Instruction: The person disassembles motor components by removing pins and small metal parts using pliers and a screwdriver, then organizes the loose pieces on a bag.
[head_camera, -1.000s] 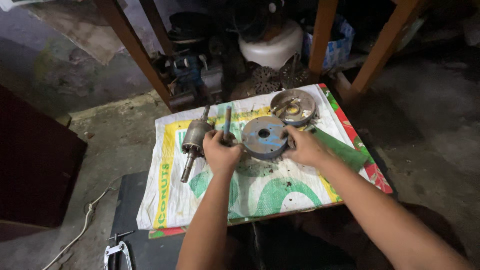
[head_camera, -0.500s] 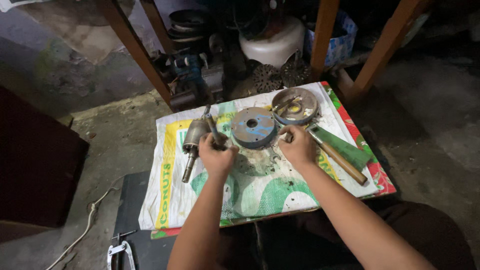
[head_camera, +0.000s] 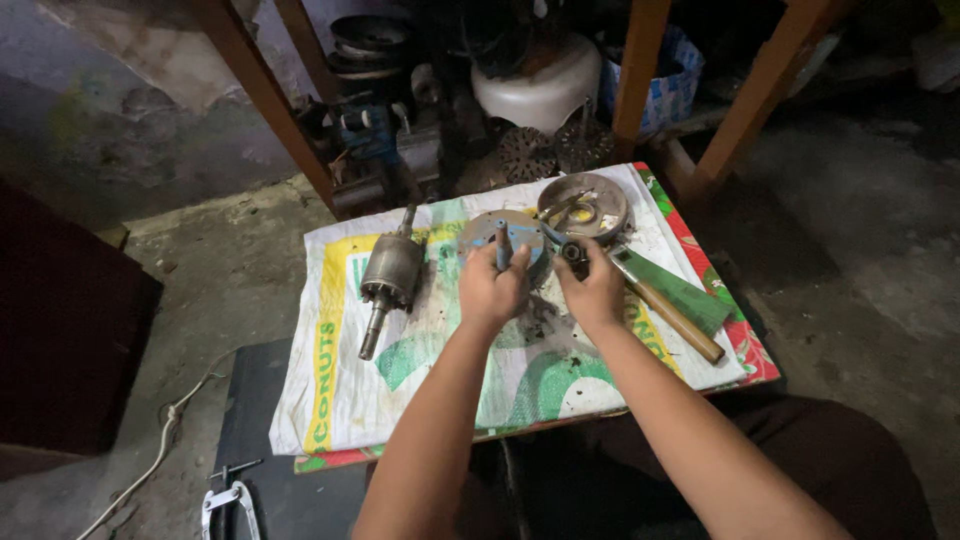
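While our left hand (head_camera: 492, 292) grips a short blue rod (head_camera: 503, 246) upright, our right hand (head_camera: 597, 291) pinches what looks like a small dark ring (head_camera: 575, 252) just beside it, both over the sack's (head_camera: 330, 380) far edge, by the grey disc (head_camera: 520, 230).

View: single head camera; no second view to overlap
Position: above the person, over both forearms
Facing: steeply down and forward, toward the sack (head_camera: 440, 400) on the floor
Range: near; arm's length from the sack
Frame: table legs (head_camera: 265, 95) at top; forearms enter from the bottom edge
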